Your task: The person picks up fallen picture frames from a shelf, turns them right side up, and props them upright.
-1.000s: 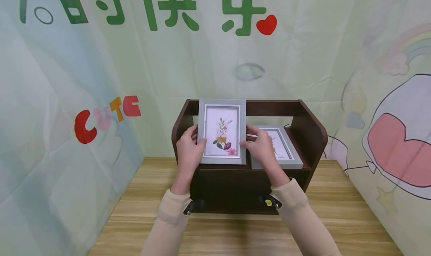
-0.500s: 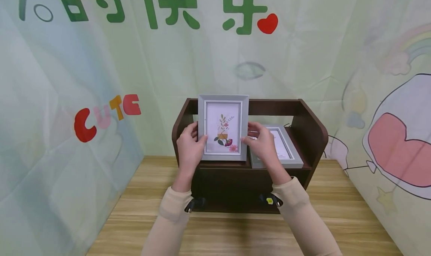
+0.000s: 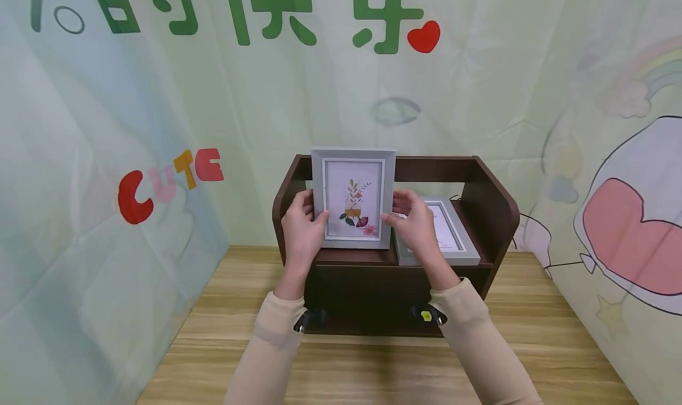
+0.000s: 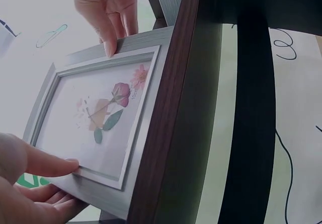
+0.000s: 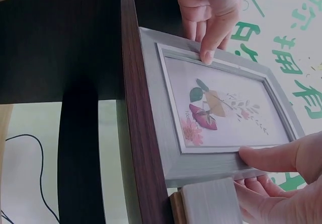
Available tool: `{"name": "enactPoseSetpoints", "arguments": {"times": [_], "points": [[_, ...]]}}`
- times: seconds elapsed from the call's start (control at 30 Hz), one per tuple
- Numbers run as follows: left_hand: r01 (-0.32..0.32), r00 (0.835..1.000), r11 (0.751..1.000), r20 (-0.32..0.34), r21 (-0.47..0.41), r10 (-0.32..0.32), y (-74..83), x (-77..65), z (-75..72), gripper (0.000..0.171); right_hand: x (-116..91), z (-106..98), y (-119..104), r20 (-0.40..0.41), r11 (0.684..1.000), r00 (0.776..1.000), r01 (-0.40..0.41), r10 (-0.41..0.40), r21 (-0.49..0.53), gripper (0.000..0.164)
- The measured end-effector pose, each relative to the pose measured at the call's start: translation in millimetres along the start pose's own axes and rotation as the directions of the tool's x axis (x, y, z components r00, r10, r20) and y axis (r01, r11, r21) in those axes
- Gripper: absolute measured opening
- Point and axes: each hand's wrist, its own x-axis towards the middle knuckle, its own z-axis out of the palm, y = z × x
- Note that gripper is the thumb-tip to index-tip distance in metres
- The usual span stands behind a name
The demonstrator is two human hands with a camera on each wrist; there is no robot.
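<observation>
A grey picture frame (image 3: 353, 180) with a pressed-flower picture stands nearly upright at the left part of a dark brown shelf (image 3: 373, 301). Its left side is gripped by my left hand (image 3: 303, 230), thumb on the front and fingers behind. My right hand (image 3: 417, 224) pinches the right side the same way. In the left wrist view, the bottom edge of the frame (image 4: 95, 128) is close to the shelf's front board (image 4: 168, 98); whether it touches is hard to tell. A second grey picture frame (image 3: 465, 254) lies flat on the shelf, partly behind my right hand.
The shelf has raised side panels (image 3: 492, 215) and a back rail (image 3: 437, 169) with an opening below it. It stands on a wood-grain table (image 3: 234, 334). Printed cloth (image 3: 256, 109) hangs behind and on both sides.
Both hands have tipped the held picture frame more upright. Its lower edge has moved back from the shelf's front edge. The flat picture frame has stayed put.
</observation>
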Motion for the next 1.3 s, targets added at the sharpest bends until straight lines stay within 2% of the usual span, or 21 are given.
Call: {"name": "enactPoseSetpoints", "arguments": {"times": [0.47,0.87,1.13,1.3], "points": [[-0.034,0.999,0.998,0.003,-0.050,0.034,-4.6,1.8,-0.9,0.040,3,7,3,-0.052,0.997,0.997,0.058,-0.056,0.044,0.051],[-0.057,0.998,0.996,0.011,-0.073,0.058,-11.7,-5.2,-0.3,0.036,3,10,6,-0.084,0.990,0.994,0.081,-0.072,0.112,0.051],[-0.071,0.997,0.995,-0.033,-0.071,0.069,-17.3,-13.5,2.7,0.036,5,11,10,-0.135,0.987,0.983,0.139,-0.127,0.084,0.047],[-0.101,0.992,0.993,-0.076,-0.061,0.097,-18.5,-18.4,1.5,0.034,7,13,11,-0.143,0.986,0.980,0.152,-0.141,0.071,0.046]]}}
